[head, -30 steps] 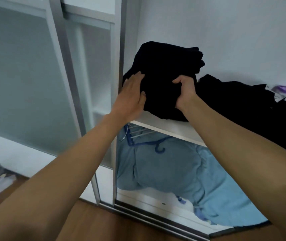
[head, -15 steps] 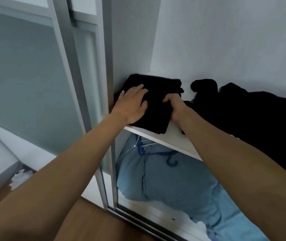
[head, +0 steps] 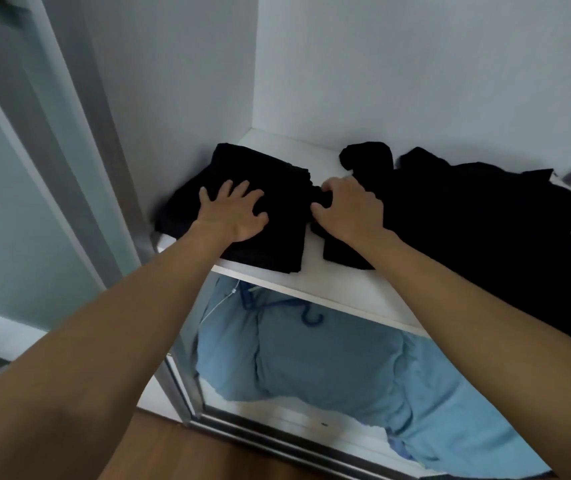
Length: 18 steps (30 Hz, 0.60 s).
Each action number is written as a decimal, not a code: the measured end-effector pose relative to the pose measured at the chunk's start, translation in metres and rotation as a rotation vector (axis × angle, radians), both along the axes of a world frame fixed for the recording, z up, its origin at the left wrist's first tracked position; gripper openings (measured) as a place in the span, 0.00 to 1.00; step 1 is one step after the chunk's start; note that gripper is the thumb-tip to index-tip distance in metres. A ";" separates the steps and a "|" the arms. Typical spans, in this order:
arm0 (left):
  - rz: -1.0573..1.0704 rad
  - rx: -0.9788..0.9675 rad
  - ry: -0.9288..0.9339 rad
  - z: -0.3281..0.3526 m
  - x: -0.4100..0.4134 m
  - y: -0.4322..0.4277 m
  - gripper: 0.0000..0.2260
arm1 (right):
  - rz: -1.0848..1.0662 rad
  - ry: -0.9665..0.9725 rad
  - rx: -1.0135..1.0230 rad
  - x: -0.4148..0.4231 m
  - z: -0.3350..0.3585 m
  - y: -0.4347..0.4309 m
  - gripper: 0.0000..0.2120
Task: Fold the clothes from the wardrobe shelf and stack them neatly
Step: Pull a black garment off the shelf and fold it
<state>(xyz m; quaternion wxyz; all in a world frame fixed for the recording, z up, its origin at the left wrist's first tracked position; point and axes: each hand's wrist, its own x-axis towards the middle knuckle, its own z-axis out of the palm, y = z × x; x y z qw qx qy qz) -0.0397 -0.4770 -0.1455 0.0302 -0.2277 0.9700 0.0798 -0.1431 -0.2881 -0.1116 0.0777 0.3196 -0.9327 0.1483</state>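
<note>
Folded black garment [head: 277, 181] in the left corner of the wardrobe shelf [head: 315, 275], my left hand [head: 234, 216] flat on it, grip spread and holding nothing, my right hand [head: 350, 211] grip curled, pinching the garment's right edge, loose black pile [head: 467, 216] just beside.

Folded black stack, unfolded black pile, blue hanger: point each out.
folded black stack [head: 260, 168], head view, top layer beyond the fingers
unfolded black pile [head: 485, 216], head view, middle of the heap
blue hanger [head: 309, 323], head view, its hook

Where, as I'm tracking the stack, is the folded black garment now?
Head view: folded black garment lies at the white shelf's left end, under the left hand, beside loose black clothes.
</note>
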 end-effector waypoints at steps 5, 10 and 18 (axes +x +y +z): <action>-0.043 0.045 0.200 0.027 -0.015 0.040 0.22 | -0.134 -0.239 0.344 -0.028 -0.010 0.058 0.43; -0.056 0.254 0.412 0.042 -0.037 0.100 0.17 | 0.011 -0.292 0.147 -0.038 -0.027 0.094 0.07; 0.062 0.675 0.287 0.027 -0.085 0.157 0.35 | 0.427 -0.482 0.087 -0.014 -0.021 0.179 0.05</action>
